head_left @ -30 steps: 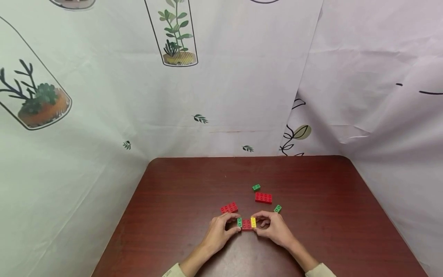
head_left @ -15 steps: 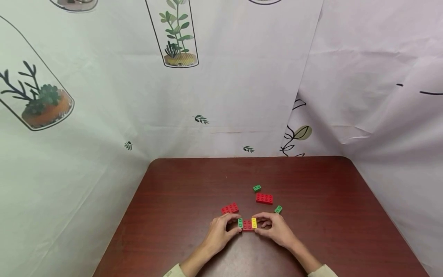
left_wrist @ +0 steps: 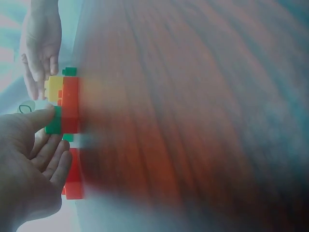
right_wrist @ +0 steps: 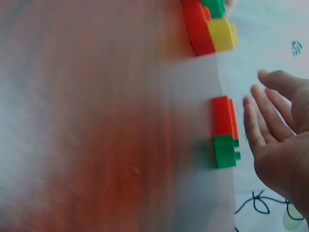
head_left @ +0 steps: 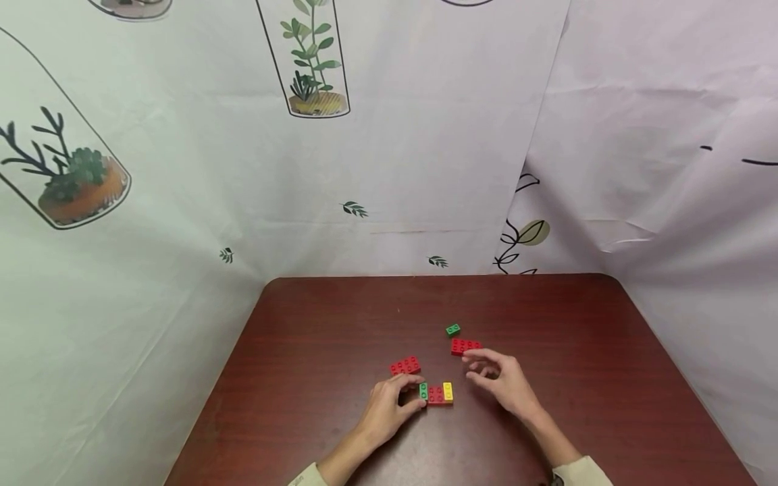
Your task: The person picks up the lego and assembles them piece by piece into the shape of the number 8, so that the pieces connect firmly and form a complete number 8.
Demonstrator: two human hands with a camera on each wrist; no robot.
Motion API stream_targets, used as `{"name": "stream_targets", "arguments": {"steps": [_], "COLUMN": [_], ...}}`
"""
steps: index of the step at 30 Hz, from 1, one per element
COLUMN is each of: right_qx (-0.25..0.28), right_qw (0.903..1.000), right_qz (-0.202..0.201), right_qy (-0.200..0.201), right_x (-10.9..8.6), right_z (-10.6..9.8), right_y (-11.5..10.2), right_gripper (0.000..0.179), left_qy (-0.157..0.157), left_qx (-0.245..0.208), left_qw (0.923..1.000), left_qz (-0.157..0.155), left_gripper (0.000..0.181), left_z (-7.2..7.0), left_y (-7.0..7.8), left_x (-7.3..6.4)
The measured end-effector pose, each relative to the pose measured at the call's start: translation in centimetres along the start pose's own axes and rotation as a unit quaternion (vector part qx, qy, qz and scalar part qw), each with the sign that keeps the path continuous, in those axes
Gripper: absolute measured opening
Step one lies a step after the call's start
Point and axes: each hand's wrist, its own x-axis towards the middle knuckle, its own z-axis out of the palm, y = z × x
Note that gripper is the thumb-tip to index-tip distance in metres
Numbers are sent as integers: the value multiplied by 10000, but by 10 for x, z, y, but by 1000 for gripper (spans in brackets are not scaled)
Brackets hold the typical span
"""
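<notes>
My left hand pinches the small green building brick between thumb and fingertips. That green brick sits on the left end of a red building brick, whose right end carries a yellow brick; bare studs show between them. My right hand is apart from this stack, in the air to its right with fingers loosely bent and holding nothing. Its fingertips overlap the near edge of another red brick in the head view. A small green brick beside it shows in the right wrist view, hidden by the hand in the head view.
A red brick lies just beyond my left fingers. Farther back is a small green brick. All rest on a dark reddish wooden table, with a white printed cloth hanging behind and along the sides.
My right hand has let go of the yellow brick and moved right and away from me, over the small green brick. My left hand keeps its grip on the stack.
</notes>
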Motion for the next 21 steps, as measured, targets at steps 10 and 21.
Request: {"name": "stream_targets", "arguments": {"steps": [10,21], "right_qx": [-782,-710], "right_qw": [9928,9930], "right_qz": [154,625], "right_qy": [890,708], "right_x": [14,24], "right_z": [-18,-19], "right_y": [8,21], "right_gripper": [39,43], "left_qy": [-53,-99], "left_qx": [-137,-131], "left_qw": [9999,9998], "left_qz": [-20,-89], "left_gripper": [34,33], "left_z": [0,1], "left_y": [0,0], "left_x": [-1,-1]}}
